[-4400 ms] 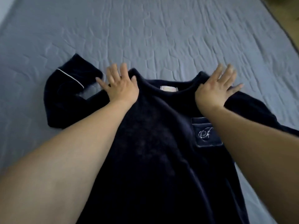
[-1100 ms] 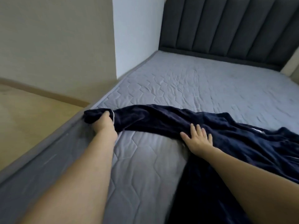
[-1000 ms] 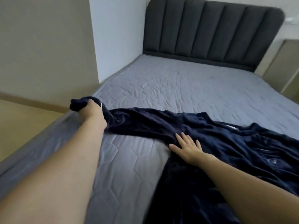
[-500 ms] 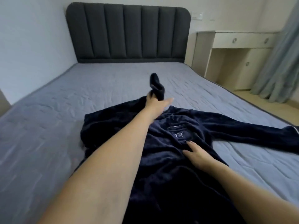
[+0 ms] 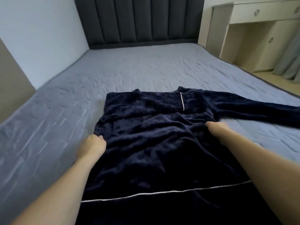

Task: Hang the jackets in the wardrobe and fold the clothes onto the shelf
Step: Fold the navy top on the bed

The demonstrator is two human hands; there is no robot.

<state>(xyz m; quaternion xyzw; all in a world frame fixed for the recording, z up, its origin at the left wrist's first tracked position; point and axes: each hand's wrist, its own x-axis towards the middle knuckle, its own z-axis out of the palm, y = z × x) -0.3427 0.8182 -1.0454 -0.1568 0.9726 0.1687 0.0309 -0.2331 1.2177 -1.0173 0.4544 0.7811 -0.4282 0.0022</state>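
One sleeve now lies folded across the chest of the top; half a second ago my left hand was carrying its cuff over, and before that it trailed off toward the bed's left edge. That leaves the fold half made, I'd say: the other sleeve is stretched out to the right across the bed, and it likely needs the same turn inward before the body can be doubled up and taken to the shelf. The top lies flat in front of me, collar toward the headboard, hem nearest my body. My left hand has come back to the left side seam, fingers curled and pinching the fabric edge there. My right hand rests at the right side, just below where the outstretched sleeve joins; it is blurred, and its fingers look tucked into the cloth, but I cannot tell whether they grip it. Both forearms reach forward, low over the top.
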